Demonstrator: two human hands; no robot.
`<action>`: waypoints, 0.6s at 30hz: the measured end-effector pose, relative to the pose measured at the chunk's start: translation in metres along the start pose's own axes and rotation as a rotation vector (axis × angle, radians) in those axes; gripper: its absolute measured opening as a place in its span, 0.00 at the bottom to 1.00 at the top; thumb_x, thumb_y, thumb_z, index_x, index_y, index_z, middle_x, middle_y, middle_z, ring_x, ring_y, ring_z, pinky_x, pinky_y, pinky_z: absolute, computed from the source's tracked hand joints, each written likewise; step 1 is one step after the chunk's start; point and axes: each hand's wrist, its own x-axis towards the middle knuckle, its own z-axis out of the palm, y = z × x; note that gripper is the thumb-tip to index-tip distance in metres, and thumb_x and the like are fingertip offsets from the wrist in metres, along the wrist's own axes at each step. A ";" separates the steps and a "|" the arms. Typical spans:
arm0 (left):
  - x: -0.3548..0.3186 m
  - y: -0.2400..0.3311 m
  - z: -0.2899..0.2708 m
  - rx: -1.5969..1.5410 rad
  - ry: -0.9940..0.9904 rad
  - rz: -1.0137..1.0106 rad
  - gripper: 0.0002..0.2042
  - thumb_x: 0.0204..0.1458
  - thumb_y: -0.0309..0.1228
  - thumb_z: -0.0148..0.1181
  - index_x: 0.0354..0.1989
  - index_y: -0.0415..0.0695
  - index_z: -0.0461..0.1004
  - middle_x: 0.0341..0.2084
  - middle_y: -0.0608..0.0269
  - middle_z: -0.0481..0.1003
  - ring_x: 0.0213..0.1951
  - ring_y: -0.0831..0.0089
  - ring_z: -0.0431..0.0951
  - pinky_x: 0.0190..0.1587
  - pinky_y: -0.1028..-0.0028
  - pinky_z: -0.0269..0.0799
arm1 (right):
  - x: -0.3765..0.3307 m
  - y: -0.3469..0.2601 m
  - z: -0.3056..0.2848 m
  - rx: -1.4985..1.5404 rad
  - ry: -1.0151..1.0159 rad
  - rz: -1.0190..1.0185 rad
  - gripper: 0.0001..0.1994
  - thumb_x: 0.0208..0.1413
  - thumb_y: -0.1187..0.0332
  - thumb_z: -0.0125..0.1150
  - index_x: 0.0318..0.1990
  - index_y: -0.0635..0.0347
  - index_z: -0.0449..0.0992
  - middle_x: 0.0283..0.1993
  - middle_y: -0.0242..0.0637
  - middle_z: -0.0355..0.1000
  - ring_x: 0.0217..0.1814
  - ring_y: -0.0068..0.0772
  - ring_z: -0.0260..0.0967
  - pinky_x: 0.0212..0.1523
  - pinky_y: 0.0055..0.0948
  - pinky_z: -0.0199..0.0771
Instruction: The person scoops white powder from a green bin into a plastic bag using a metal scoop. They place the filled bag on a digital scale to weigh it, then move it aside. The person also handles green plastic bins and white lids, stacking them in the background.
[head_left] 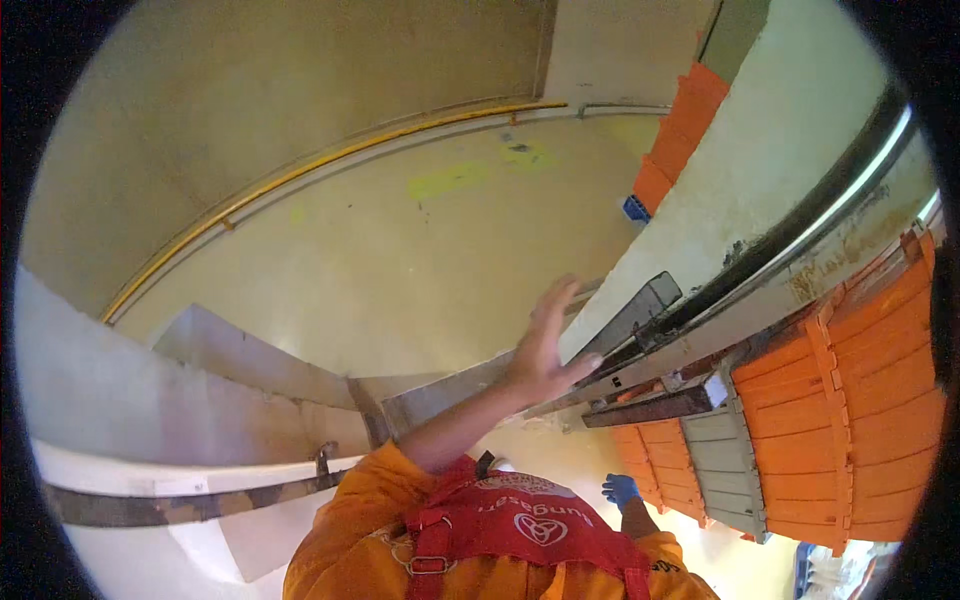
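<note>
Bare left hand (540, 362) spread, unclenched, beside long grey metal handle (634, 314) on pale flat panel (745, 190); contact unclear. Blue-gloved right hand (621, 489) low; can't tell its grip. Panel shifting could pinch fingers.

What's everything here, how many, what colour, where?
Orange crates: several, orange, right and upper right.
Grey crate: at least one, grey, among right crates.
Blue object: one, blue, by upper crates.
Yellow rail: one, yellow, upper left.
Pale panel: one, whitish, upper right.
Grey bar: one, grey, on panel.
Floor: one, beige, centre.
Apron: one, red, lower centre.
Sleeves: two, orange, bottom.
Left fingers: one set, bare, by grey bar.
Right fingers: one set, blue-gloved, near right crates.
</note>
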 end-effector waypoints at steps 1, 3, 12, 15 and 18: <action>0.011 -0.023 0.012 -0.051 -0.134 -0.014 0.38 0.47 0.36 0.65 0.65 0.39 0.51 0.63 0.42 0.55 0.66 0.52 0.55 0.63 0.60 0.56 | 0.004 -0.005 -0.001 0.005 -0.002 -0.011 0.10 0.57 0.58 0.52 0.38 0.51 0.74 0.32 0.38 0.75 0.28 0.36 0.72 0.26 0.32 0.66; 0.035 -0.039 0.031 -0.140 -0.363 -0.012 0.41 0.47 0.38 0.65 0.67 0.40 0.49 0.63 0.43 0.55 0.66 0.53 0.55 0.63 0.59 0.57 | 0.007 -0.019 0.007 0.065 -0.050 -0.047 0.10 0.57 0.57 0.53 0.39 0.51 0.74 0.33 0.38 0.76 0.28 0.35 0.72 0.29 0.33 0.67; 0.108 -0.095 0.057 -0.351 -0.804 0.044 0.38 0.43 0.45 0.67 0.60 0.37 0.59 0.53 0.47 0.66 0.57 0.56 0.66 0.60 0.63 0.59 | 0.011 -0.062 0.100 0.124 0.218 -0.077 0.12 0.54 0.57 0.59 0.40 0.53 0.74 0.33 0.38 0.76 0.28 0.36 0.72 0.30 0.36 0.68; 0.147 -0.116 0.059 -0.538 -1.087 0.178 0.36 0.42 0.46 0.67 0.57 0.37 0.62 0.49 0.48 0.67 0.54 0.58 0.67 0.58 0.64 0.61 | 0.042 -0.019 0.103 0.525 0.183 -0.053 0.12 0.55 0.56 0.59 0.39 0.53 0.73 0.33 0.39 0.75 0.27 0.37 0.72 0.27 0.37 0.68; 0.175 -0.137 0.070 -0.655 -1.387 0.379 0.37 0.42 0.48 0.68 0.57 0.39 0.62 0.46 0.52 0.69 0.49 0.58 0.70 0.55 0.63 0.65 | 0.043 -0.019 0.179 0.688 0.489 -0.005 0.10 0.57 0.61 0.55 0.40 0.58 0.74 0.29 0.43 0.73 0.20 0.40 0.71 0.14 0.31 0.65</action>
